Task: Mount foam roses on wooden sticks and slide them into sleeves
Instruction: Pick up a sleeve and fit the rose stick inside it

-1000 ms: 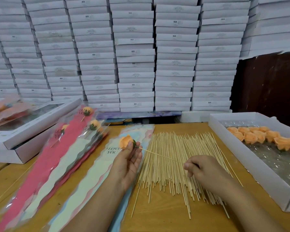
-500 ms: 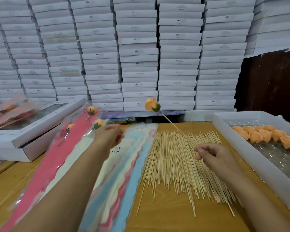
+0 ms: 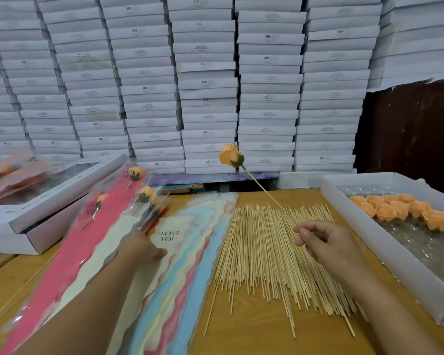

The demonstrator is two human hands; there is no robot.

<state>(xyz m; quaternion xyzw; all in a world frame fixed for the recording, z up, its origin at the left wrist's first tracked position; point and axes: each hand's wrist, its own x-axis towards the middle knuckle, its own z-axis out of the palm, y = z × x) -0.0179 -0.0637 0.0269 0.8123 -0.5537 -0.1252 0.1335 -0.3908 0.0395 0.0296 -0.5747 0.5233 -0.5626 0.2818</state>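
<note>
**Operator:** While I scan from the left, I note finished sleeved roses (image 3: 136,196) lying up and left of the left hand (image 3: 142,248). That hand rests on the fanned sleeves (image 3: 169,252); motion blur smears its fingers, so I cannot tell whether it grasps a sleeve or only presses it.

**Assistant:** And the right side?

**Operator:** My right hand (image 3: 323,243) pinches the lower end of a wooden stick (image 3: 263,189). An orange foam rose (image 3: 231,155) sits mounted at the far tip, up and left of the pinch, raised above the loose sticks (image 3: 262,254). More roses wait in the tray (image 3: 364,234) to the right of the grip.

**Assistant:** Procedure for this step?

**Operator:** I judge insertion comes next. Separate one sleeve, open its mouth, then feed the stick in straight so the rose does not snag the film.

**Assistant:** Anything obscured?

**Operator:** Sleeve openings are indistinguishable. The tray's near right corner is cut off.
</note>
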